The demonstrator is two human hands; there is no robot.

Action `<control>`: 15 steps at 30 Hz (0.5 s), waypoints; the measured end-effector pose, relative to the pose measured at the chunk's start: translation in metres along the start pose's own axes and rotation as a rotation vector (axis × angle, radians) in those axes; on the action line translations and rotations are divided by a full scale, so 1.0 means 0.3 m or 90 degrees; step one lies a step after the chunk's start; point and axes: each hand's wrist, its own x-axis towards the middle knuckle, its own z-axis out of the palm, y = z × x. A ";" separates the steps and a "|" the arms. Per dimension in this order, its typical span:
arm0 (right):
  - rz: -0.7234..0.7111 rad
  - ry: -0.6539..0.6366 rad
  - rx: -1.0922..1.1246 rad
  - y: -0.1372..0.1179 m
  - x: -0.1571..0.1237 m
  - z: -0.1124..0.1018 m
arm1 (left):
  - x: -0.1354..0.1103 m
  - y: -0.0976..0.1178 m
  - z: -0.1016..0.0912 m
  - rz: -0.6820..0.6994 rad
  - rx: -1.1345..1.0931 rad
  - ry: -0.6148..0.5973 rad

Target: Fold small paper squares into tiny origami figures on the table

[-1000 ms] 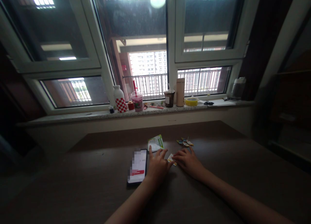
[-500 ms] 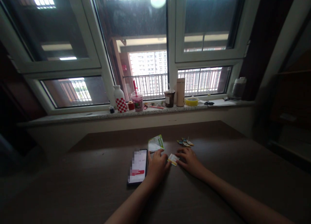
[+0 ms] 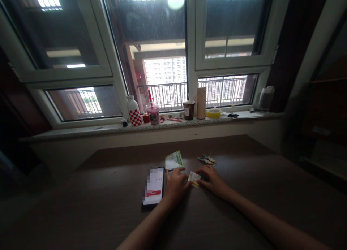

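Observation:
A small white and yellow piece of printed paper [image 3: 194,179] lies between my two hands, low over the table. My left hand [image 3: 177,183] grips its left edge with thumb and finger, the other fingers bent forward. On the right edge, the thumb and fingers of my right hand [image 3: 213,181] pinch it. Beside my left wrist lies a phone [image 3: 154,186] with a lit screen. A green and white printed sheet [image 3: 174,160] rests just beyond my left fingers. Past my right hand sits a little cluster of folded colourful paper pieces [image 3: 206,159].
The brown table [image 3: 108,192] reaches toward a stone windowsill [image 3: 114,128]. Along the sill stand a checkered bottle [image 3: 134,112], a pink cup [image 3: 153,114], a dark cup [image 3: 189,111], a tan flask [image 3: 201,103], yellow tape [image 3: 214,113] and black scissors [image 3: 233,115].
The small paper has turned slightly and shows more of its face. My fingers have shifted a little around its edges. The phone, sheet and folded pieces stay put.

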 end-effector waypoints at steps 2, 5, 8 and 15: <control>-0.003 0.008 0.022 0.004 0.002 0.000 | 0.001 0.003 -0.001 -0.010 -0.023 0.008; 0.001 0.029 0.046 0.015 0.007 0.003 | 0.004 0.007 -0.001 -0.017 -0.045 0.019; -0.002 0.046 0.070 0.030 0.013 0.006 | 0.007 0.008 0.003 -0.015 -0.052 0.022; 0.034 0.136 0.094 0.053 0.017 0.002 | 0.013 0.005 0.007 -0.048 -0.046 0.026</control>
